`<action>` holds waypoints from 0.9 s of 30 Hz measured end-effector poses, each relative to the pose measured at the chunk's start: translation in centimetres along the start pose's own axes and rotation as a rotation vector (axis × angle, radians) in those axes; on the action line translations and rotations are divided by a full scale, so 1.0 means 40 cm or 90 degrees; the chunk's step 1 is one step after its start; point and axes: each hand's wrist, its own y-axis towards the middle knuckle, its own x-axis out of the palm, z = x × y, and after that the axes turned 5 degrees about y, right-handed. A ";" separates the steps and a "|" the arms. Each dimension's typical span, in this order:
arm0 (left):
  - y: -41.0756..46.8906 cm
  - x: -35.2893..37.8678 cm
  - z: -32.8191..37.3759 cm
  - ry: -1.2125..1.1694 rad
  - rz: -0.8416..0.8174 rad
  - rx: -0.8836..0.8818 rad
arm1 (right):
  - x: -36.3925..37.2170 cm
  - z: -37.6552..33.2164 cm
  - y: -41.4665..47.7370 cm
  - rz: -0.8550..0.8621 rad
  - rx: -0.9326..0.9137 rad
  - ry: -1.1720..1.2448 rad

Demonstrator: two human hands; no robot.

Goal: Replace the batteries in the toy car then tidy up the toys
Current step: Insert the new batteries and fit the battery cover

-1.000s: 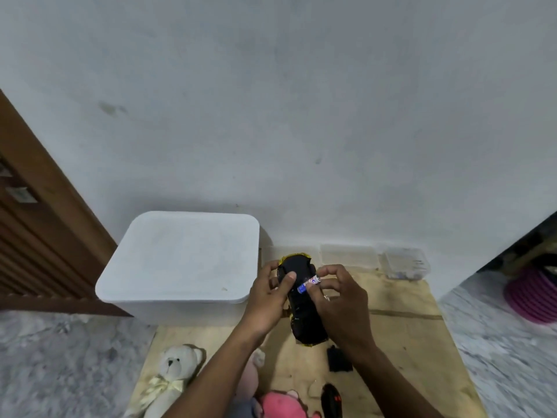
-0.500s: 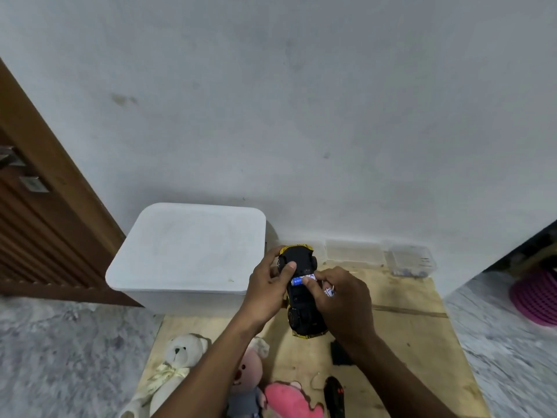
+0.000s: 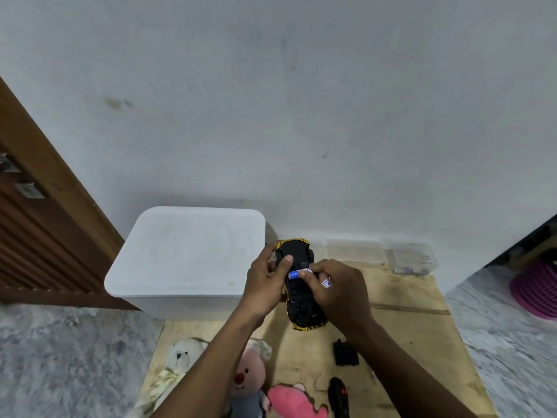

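One toy car flipped belly-up, gripped by left hand; right hand pinching one battery; three plushies at 7 o'clock.

A: Where is the toy car sitting in the frame?

B: It is hanging at lower centre, underside up, above the board. The left hand is gripping its left side; the right hand is lying on its right, pinching a battery against the underside.

A: And the bin?

B: It is standing left of the car, against the wall. Two small containers are sitting at the wall to the right.

A: Along the bottom?

B: Three plush toys are lying lower left on the board, and right of them possibly a remote, with a small cover above it.
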 end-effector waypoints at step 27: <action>0.007 -0.082 0.070 -0.068 -0.004 -0.059 | -0.049 -0.078 0.065 -0.063 -0.056 0.226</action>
